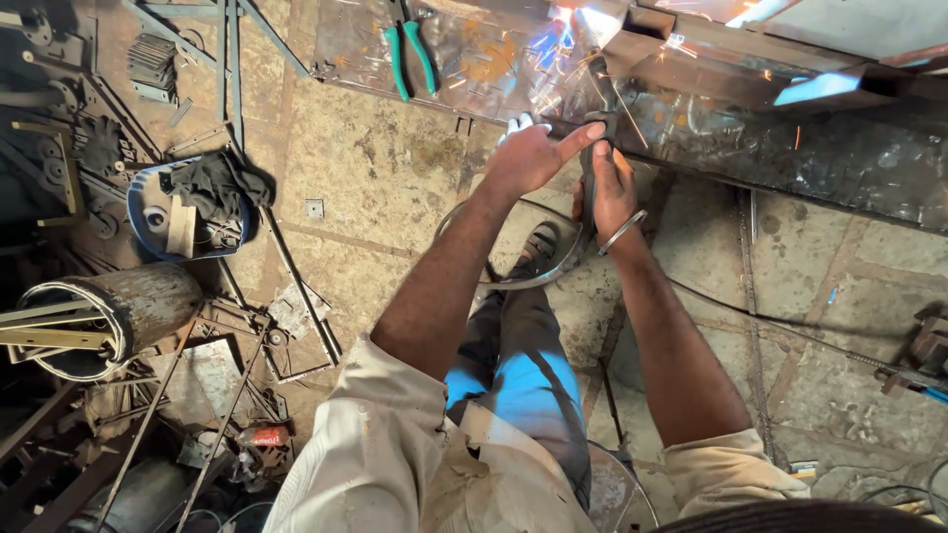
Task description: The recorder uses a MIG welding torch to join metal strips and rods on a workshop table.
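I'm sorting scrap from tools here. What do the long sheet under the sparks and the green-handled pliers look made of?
The sheet looks like bare metal, dull grey with rusty stains; sparks fly where the tool in both hands meets it. The pliers seem dark steel with glossy green handles, probably plastic or rubber.

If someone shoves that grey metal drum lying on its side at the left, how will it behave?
The grey metal drum lies on its side, so it would probably roll rather than slide. The flat metal strips sticking out of its open end might shift or snag on nearby scrap. It looks like thick, dusty steel, so it is likely heavy and stiff, not easily dented.
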